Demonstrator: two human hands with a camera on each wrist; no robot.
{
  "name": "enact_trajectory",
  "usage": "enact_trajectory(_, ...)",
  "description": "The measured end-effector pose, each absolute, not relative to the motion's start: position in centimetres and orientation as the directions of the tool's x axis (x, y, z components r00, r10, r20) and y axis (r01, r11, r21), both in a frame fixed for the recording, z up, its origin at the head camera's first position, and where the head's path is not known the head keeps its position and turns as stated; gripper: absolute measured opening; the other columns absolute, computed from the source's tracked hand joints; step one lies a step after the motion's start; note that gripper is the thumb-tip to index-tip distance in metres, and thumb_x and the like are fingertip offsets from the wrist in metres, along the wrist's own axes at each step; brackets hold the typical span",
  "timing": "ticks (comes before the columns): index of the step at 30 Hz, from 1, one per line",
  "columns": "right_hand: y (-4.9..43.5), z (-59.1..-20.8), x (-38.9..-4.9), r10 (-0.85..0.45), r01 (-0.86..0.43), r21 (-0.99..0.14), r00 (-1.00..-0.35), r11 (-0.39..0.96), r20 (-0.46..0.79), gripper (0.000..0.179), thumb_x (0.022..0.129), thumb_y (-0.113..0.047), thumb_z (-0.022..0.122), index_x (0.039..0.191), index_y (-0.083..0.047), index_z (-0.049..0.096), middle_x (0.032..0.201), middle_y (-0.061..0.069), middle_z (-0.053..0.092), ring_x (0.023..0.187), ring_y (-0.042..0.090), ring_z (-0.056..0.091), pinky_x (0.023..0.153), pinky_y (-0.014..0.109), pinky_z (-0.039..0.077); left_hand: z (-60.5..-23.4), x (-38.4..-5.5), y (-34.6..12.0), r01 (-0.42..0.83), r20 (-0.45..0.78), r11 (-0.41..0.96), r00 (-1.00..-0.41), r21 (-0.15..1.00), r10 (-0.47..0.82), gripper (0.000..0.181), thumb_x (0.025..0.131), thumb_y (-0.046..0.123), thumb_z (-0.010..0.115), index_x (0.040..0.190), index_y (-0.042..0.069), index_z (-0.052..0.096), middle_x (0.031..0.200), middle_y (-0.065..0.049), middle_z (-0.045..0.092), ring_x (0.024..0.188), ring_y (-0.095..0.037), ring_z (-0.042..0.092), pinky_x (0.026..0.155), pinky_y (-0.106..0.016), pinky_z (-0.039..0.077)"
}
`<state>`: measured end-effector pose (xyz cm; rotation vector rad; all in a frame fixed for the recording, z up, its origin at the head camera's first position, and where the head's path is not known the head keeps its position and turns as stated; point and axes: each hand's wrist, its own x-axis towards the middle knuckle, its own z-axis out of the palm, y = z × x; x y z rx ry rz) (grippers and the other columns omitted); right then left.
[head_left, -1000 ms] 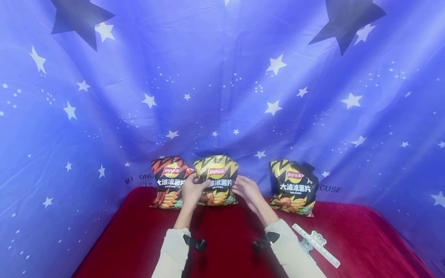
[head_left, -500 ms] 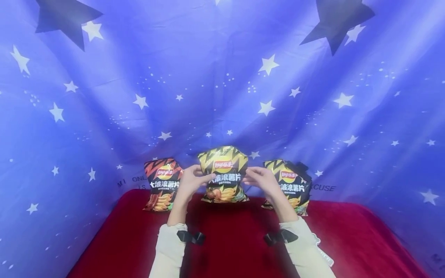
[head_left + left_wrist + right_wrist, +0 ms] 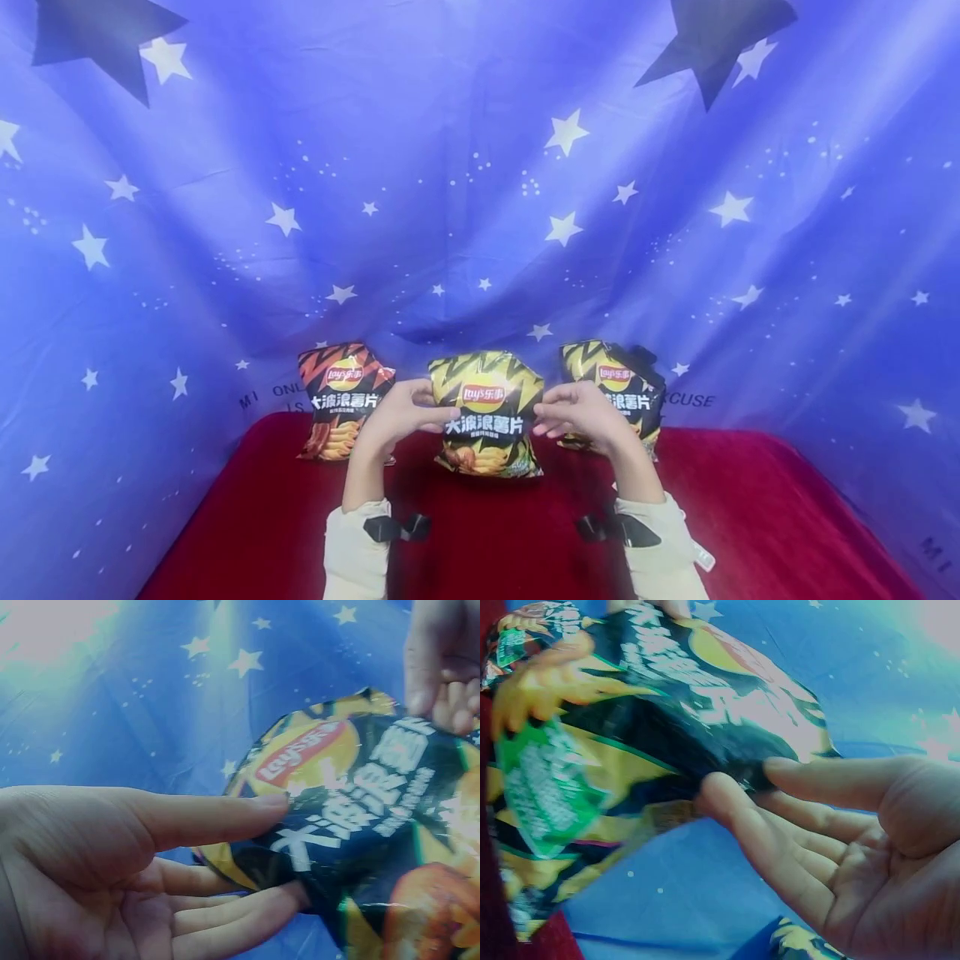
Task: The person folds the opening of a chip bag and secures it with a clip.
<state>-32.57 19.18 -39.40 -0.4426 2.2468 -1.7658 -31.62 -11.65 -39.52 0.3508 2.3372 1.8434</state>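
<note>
A yellow-and-black Lay's potato chip bag [image 3: 486, 421] is upright between my two hands in the head view, its printed front facing me. My left hand [image 3: 393, 421] pinches its left edge; in the left wrist view the thumb [image 3: 247, 814] lies on the front with fingers behind. My right hand [image 3: 592, 417] pinches the opposite edge between thumb and fingers, as the right wrist view shows. Behind the left hand stands a red-and-black chip bag [image 3: 333, 417]. Another yellow-and-black chip bag [image 3: 581, 362] stands behind the right hand, which partly covers it.
A red cloth [image 3: 480, 550] covers the table. Behind it hangs a blue curtain [image 3: 450, 233] with stars. A white ruler-shaped clip [image 3: 703, 557] shows past the right sleeve, mostly hidden. A dark object [image 3: 641, 360] sits at the right bag's top corner.
The middle chip bag was lifted from its place between the other two and brought nearer and lower in view, rightward relative to them. The right hand has gone from touching its edge to pinching it.
</note>
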Motion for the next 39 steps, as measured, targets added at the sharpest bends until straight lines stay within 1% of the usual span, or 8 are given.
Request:
enact_trajectory(5, 19.6, -40.4, -32.5, -0.476, -0.082, -0.966, -0.878, 0.244, -0.045, 0.025, 0.095, -0.005, 0.067, 0.105, 0.018, 0.064, 0.091, 0.022, 0.076, 0.077, 0.022, 0.077, 0.070, 0.033, 0.064, -40.6, -31.4, -12.4, 0.103, 0.025, 0.208, -0.937, 0.973, 0.349, 0.030, 0.087, 0.013, 0.080, 0.081, 0.007, 0.051, 0.072, -0.001, 0.058, 0.081, -0.023, 0.074, 0.083, -0.046, 0.063)
enact_trajectory(8, 19.6, -40.8, -32.4, -0.509, -0.086, -0.965, -0.859, 0.248, -0.055, 0.026, 0.095, -0.006, 0.067, 0.100, 0.020, 0.062, 0.090, 0.025, 0.075, 0.076, 0.022, 0.077, 0.069, 0.034, 0.064, -41.0, -31.4, -12.6, 0.088, 0.010, 0.194, -0.928, 0.977, 0.372, 0.033, 0.087, 0.009, 0.079, 0.077, 0.008, 0.047, 0.067, 0.003, 0.046, 0.079, -0.019, 0.073, 0.082, -0.048, 0.063)
enact_trajectory(10, 19.5, -41.0, -32.3, -0.523, -0.089, -0.964, -0.850, 0.250, -0.057, 0.026, 0.095, -0.005, 0.067, 0.098, 0.020, 0.061, 0.091, 0.027, 0.075, 0.076, 0.023, 0.077, 0.068, 0.034, 0.064, -41.0, -31.3, -12.7, 0.071, -0.007, 0.190, -0.923, 0.979, 0.384, 0.035, 0.087, 0.008, 0.079, 0.075, 0.009, 0.046, 0.066, 0.003, 0.044, 0.077, -0.019, 0.073, 0.080, -0.048, 0.063)
enact_trajectory(17, 19.6, -41.5, -32.4, -0.560, -0.098, -0.964, -0.827, 0.246, -0.059, 0.024, 0.095, -0.005, 0.066, 0.095, 0.019, 0.062, 0.092, 0.030, 0.074, 0.076, 0.024, 0.077, 0.068, 0.035, 0.064, -41.0, -31.3, -13.2, 0.044, -0.054, 0.212, -0.898, 0.976, 0.436, 0.029, 0.088, 0.007, 0.077, 0.077, 0.007, 0.050, 0.065, 0.001, 0.052, 0.073, -0.018, 0.072, 0.071, -0.044, 0.064)
enact_trajectory(23, 19.5, -41.9, -32.4, -0.592, -0.088, -0.969, -0.803, 0.232, -0.068, 0.024, 0.095, -0.005, 0.066, 0.094, 0.019, 0.062, 0.089, 0.024, 0.075, 0.075, 0.021, 0.077, 0.068, 0.035, 0.064, -41.4, -31.4, -13.7, 0.041, -0.081, 0.243, -0.878, 0.969, 0.472, 0.021, 0.089, 0.010, 0.077, 0.086, 0.003, 0.057, 0.067, -0.001, 0.058, 0.073, -0.018, 0.072, 0.075, -0.052, 0.063)
enact_trajectory(34, 19.8, -42.1, -32.5, -0.565, -0.121, -0.953, -0.823, 0.276, -0.059, 0.023, 0.096, -0.005, 0.067, 0.092, 0.017, 0.063, 0.090, 0.028, 0.074, 0.076, 0.020, 0.076, 0.072, 0.036, 0.064, -41.5, -31.8, -13.7, 0.056, -0.079, 0.256, -0.868, 0.965, 0.489, 0.026, 0.091, 0.014, 0.076, 0.086, 0.004, 0.053, 0.074, -0.007, 0.068, 0.076, -0.023, 0.075, 0.076, -0.051, 0.063)
enact_trajectory(37, 19.9, -42.2, -32.6, -0.563, -0.128, -0.951, -0.825, 0.280, -0.055, 0.023, 0.096, -0.006, 0.067, 0.094, 0.017, 0.065, 0.091, 0.029, 0.074, 0.077, 0.019, 0.076, 0.073, 0.036, 0.064, -41.0, -31.4, -13.7, 0.060, -0.086, 0.293, -0.884, 0.954, 0.459, 0.027, 0.092, 0.017, 0.076, 0.093, -0.001, 0.057, 0.084, -0.015, 0.073, 0.081, -0.029, 0.076, 0.076, -0.050, 0.063)
enact_trajectory(39, 19.9, -42.4, -32.7, -0.565, -0.130, -0.951, -0.824, 0.282, -0.055, 0.024, 0.096, -0.006, 0.068, 0.095, 0.017, 0.066, 0.092, 0.029, 0.074, 0.077, 0.017, 0.076, 0.074, 0.036, 0.064, -40.4, -30.8, -13.8, 0.066, -0.087, 0.351, -0.912, 0.934, 0.402, 0.036, 0.090, 0.021, 0.078, 0.109, -0.005, 0.062, 0.098, -0.020, 0.075, 0.086, -0.032, 0.075, 0.077, -0.049, 0.063)
